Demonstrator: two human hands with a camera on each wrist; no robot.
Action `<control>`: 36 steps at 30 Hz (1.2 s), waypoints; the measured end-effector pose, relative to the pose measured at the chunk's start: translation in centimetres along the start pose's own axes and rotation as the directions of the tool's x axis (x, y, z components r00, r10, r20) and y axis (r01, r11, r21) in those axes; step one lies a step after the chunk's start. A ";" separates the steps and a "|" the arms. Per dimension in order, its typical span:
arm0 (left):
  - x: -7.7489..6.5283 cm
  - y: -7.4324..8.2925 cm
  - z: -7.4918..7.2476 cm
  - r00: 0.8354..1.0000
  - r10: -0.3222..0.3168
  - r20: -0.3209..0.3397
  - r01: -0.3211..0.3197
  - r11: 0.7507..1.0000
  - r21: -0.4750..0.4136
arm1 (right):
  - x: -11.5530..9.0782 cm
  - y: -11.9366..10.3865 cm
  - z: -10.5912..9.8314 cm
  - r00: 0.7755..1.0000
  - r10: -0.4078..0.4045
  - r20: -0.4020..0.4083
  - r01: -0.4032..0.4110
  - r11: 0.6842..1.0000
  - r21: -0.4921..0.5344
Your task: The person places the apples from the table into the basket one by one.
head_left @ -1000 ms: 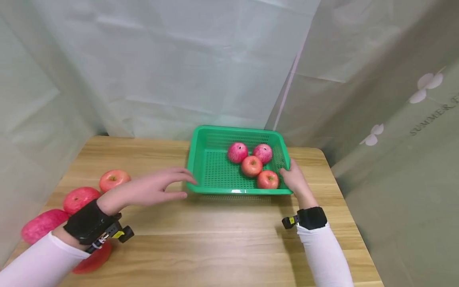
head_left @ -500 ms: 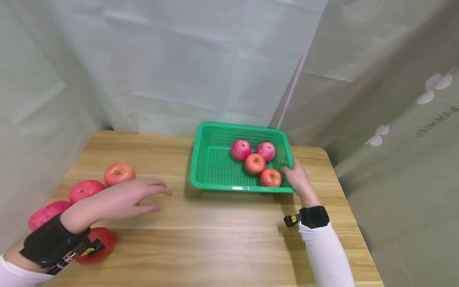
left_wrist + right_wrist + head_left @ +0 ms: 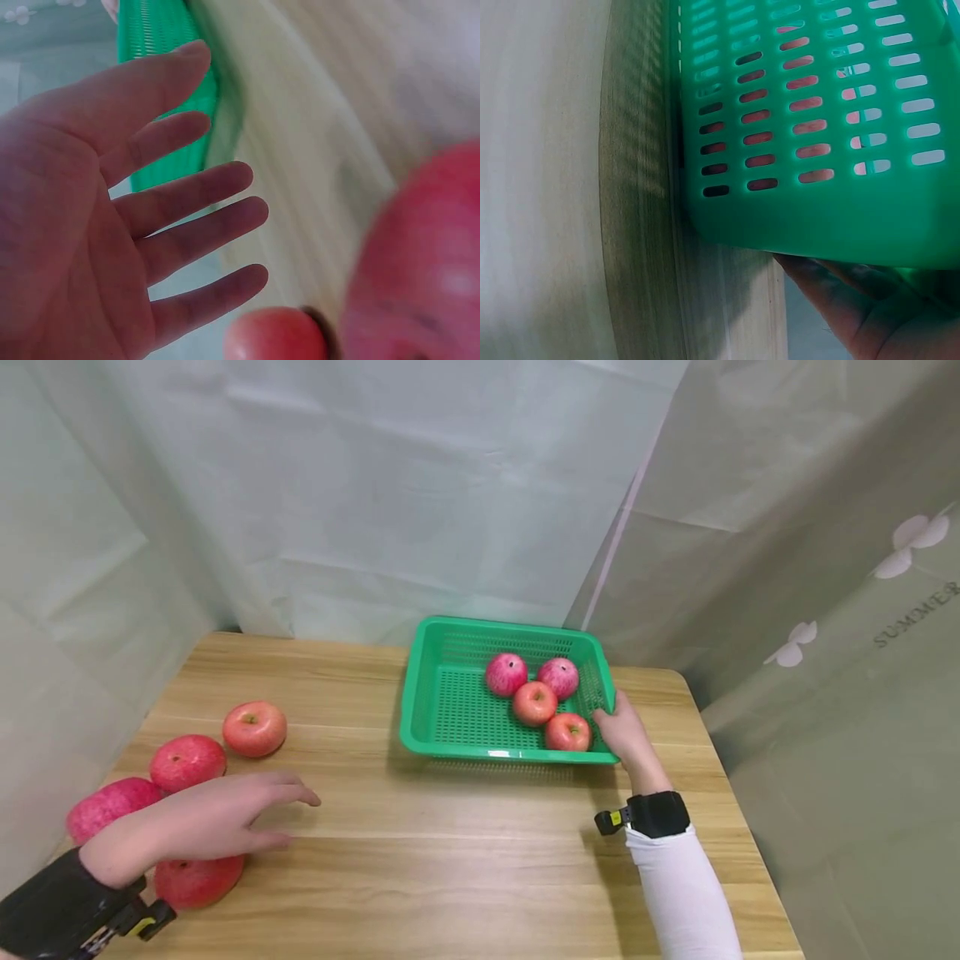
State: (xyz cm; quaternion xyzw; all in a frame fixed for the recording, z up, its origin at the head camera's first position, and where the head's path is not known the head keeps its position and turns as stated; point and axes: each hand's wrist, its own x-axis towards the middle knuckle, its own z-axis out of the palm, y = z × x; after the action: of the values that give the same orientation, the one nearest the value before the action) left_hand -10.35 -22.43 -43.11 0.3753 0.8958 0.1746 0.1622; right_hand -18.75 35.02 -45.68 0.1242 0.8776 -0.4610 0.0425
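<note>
A green plastic basket (image 3: 465,748) stands at the back of the table with two pinkish-red round fruits (image 3: 506,675) and two apples (image 3: 535,703) inside. My right hand (image 3: 624,731) grips its right end, thumb over the rim; in the right wrist view the fingers (image 3: 840,300) reach under the basket's wall (image 3: 817,217). At the left, my left hand (image 3: 202,818) hovers with fingers spread and holds nothing. Below it lies a large red fruit (image 3: 197,882), partly hidden by the hand. Beyond it sit an apple (image 3: 255,728), a red fruit (image 3: 187,762) and a pink one (image 3: 112,808).
The wooden table (image 3: 450,877) has its back edge near a pale hanging sheet (image 3: 420,510). A curtain with printed flowers and letters (image 3: 840,693) hangs along the right side.
My left hand has moved away from the basket's left end, leftward and toward me, over the fruits. The right hand keeps its grip, and the basket's contents look the same.
</note>
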 end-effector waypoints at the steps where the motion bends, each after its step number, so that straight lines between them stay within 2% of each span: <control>1: -0.3 -0.2 0.3 1.000 0.008 -0.002 -0.008 1.000 0.002 | 0.0 0.0 0.0 1.000 -0.001 0.001 0.001 1.000 -0.002; 9: -2.4 -1.6 1.5 0.999 -0.009 0.050 0.011 0.999 -0.039 | 0.0 0.0 0.0 1.000 -0.005 0.001 0.005 1.000 -0.002; 13: -3.2 -2.0 2.0 0.999 0.036 0.011 -0.036 0.999 -0.017 | -0.1 0.0 0.0 1.000 -0.004 0.001 0.004 1.000 0.004; 17: -3.9 -2.5 2.2 0.998 0.052 0.021 -0.051 0.998 -0.036 | -0.2 0.0 0.0 1.000 0.001 0.005 -0.001 1.000 0.012; 21: -4.2 -2.6 2.1 0.992 -0.022 0.121 0.031 0.996 -0.078 | -0.2 0.0 0.0 1.000 -0.002 0.004 0.002 1.000 0.012; 25: -4.3 -2.7 2.0 0.975 -0.096 0.201 0.116 0.990 -0.085 | -0.2 -0.1 0.0 1.000 -0.003 -0.001 0.003 1.000 0.001; 30: -4.3 -2.7 2.3 0.950 -0.173 0.261 0.199 0.977 -0.078 | -0.2 0.0 0.0 1.000 0.002 -0.003 -0.002 1.000 -0.003; 36: -3.9 -2.6 2.5 0.923 -0.243 0.297 0.280 0.956 -0.088 | -0.1 0.0 0.1 1.000 0.001 -0.002 -0.001 1.000 -0.003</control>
State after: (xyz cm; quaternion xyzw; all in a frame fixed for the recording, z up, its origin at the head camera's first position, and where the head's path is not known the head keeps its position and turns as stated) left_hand -8.25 -26.53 -45.87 0.2620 0.8922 0.1532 0.3345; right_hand -18.68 34.95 -45.69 0.1248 0.8784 -0.4594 0.0421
